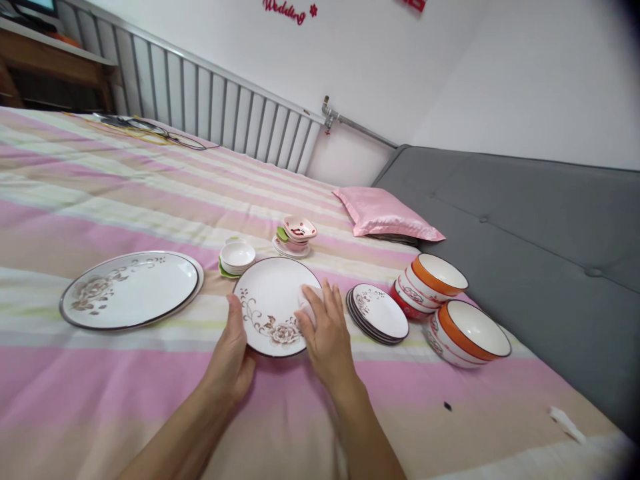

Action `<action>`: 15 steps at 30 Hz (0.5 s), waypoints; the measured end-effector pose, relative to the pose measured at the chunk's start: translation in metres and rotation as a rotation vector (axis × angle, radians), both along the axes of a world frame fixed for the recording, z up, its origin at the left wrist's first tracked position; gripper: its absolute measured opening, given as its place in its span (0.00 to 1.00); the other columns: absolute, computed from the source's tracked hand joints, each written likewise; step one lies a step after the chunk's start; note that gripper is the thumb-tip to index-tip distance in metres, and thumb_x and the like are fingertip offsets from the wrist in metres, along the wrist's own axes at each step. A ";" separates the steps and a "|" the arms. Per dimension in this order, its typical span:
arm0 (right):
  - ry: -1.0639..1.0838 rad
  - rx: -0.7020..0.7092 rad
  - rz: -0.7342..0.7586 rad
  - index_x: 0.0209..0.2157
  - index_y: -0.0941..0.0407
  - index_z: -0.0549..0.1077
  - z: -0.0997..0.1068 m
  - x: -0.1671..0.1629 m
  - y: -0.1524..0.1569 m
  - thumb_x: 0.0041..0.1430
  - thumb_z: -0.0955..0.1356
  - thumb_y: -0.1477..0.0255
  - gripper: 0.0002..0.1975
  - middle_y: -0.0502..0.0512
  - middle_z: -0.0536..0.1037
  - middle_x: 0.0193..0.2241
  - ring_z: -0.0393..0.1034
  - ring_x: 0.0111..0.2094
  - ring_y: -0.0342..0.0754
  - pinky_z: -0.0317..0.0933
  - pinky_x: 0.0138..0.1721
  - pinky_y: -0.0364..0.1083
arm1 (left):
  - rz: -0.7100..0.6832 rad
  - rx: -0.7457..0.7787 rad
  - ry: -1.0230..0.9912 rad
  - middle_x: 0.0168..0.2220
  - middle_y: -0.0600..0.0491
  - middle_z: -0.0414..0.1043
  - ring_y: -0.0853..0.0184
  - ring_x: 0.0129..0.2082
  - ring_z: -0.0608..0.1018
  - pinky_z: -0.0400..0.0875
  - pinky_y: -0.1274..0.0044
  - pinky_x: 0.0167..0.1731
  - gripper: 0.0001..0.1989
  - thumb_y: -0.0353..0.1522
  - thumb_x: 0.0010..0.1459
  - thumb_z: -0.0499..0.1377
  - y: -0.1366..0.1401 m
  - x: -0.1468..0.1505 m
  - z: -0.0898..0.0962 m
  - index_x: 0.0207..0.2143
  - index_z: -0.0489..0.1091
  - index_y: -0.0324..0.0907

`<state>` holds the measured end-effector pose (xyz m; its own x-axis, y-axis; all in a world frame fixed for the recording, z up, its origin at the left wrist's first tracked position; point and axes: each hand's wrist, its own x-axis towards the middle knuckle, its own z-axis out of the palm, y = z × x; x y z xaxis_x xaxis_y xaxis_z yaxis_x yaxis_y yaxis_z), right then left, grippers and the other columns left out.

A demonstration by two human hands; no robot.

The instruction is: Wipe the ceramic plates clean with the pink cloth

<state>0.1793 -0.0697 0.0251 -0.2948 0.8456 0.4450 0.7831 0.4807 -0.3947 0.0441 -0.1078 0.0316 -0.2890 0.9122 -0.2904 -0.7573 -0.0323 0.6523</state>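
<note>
A round white plate (273, 293) with a dark rim and brown flower pattern is tilted up a little toward me. My left hand (234, 360) grips its left edge, thumb on the rim and the other fingers hidden underneath. On the plate's right side my right hand (330, 333) presses a white crumpled tissue or cloth (311, 303) against the surface, fingers closed over it. To the right sits a stack of small matching plates (383, 313). Large oval plates (135, 290) lie stacked at the left.
Behind the plate are small white bowls (237, 257) and patterned small dishes (299, 230). Orange-rimmed bowls (473, 333) stand at the right, near the grey headboard (540, 227). A pink pillow (385, 212), cables (150, 132) and a white scrap (567, 425) lie on the striped bedsheet (125, 400).
</note>
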 end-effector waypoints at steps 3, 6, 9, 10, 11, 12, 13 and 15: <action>0.042 0.014 -0.066 0.59 0.53 0.60 -0.002 0.003 0.003 0.64 0.57 0.61 0.24 0.60 0.50 0.64 0.38 0.65 0.57 0.46 0.60 0.60 | -0.068 0.012 -0.011 0.57 0.50 0.65 0.60 0.56 0.68 0.63 0.70 0.55 0.30 0.51 0.53 0.54 -0.003 0.003 -0.003 0.55 0.64 0.48; 0.067 0.024 -0.104 0.59 0.55 0.59 -0.003 0.006 0.004 0.64 0.55 0.61 0.25 0.62 0.51 0.63 0.39 0.65 0.58 0.45 0.60 0.61 | -0.161 0.040 -0.032 0.55 0.48 0.66 0.60 0.56 0.68 0.62 0.70 0.56 0.32 0.51 0.53 0.54 -0.006 0.006 -0.003 0.57 0.62 0.47; 0.072 0.045 -0.130 0.60 0.56 0.57 -0.003 0.008 0.006 0.64 0.55 0.61 0.26 0.64 0.51 0.63 0.39 0.65 0.58 0.44 0.60 0.62 | -0.237 0.069 -0.025 0.53 0.45 0.69 0.59 0.54 0.70 0.61 0.69 0.56 0.33 0.50 0.54 0.52 -0.009 0.007 -0.002 0.58 0.60 0.44; 0.072 0.053 -0.137 0.60 0.56 0.57 -0.004 0.008 0.006 0.64 0.55 0.61 0.26 0.63 0.51 0.63 0.40 0.64 0.57 0.44 0.60 0.62 | -0.258 0.074 -0.016 0.52 0.44 0.69 0.59 0.54 0.70 0.60 0.68 0.56 0.33 0.50 0.55 0.52 -0.010 0.008 -0.002 0.58 0.59 0.43; 0.074 0.061 -0.143 0.60 0.56 0.57 -0.004 0.008 0.007 0.65 0.55 0.61 0.26 0.63 0.51 0.63 0.40 0.64 0.57 0.44 0.60 0.62 | -0.280 0.075 -0.004 0.52 0.44 0.70 0.59 0.53 0.71 0.60 0.68 0.56 0.33 0.49 0.55 0.52 -0.011 0.008 -0.002 0.58 0.59 0.42; 0.076 0.068 -0.149 0.60 0.56 0.56 -0.004 0.009 0.007 0.65 0.55 0.61 0.26 0.63 0.52 0.63 0.40 0.64 0.56 0.44 0.60 0.61 | -0.303 0.075 0.007 0.51 0.43 0.70 0.58 0.53 0.71 0.60 0.68 0.56 0.32 0.49 0.56 0.52 -0.012 0.008 -0.002 0.58 0.59 0.42; 0.079 0.074 -0.154 0.61 0.56 0.56 -0.005 0.009 0.008 0.65 0.54 0.61 0.26 0.63 0.52 0.63 0.41 0.64 0.56 0.44 0.60 0.61 | -0.327 0.073 0.017 0.51 0.43 0.71 0.58 0.52 0.72 0.61 0.68 0.56 0.32 0.49 0.56 0.52 -0.013 0.009 -0.002 0.58 0.60 0.41; 0.088 0.088 -0.162 0.61 0.57 0.55 -0.005 0.010 0.009 0.65 0.54 0.62 0.26 0.64 0.53 0.62 0.41 0.64 0.55 0.44 0.60 0.61 | -0.371 0.070 0.030 0.50 0.43 0.71 0.58 0.52 0.72 0.61 0.68 0.56 0.32 0.48 0.56 0.52 -0.015 0.011 -0.002 0.58 0.60 0.40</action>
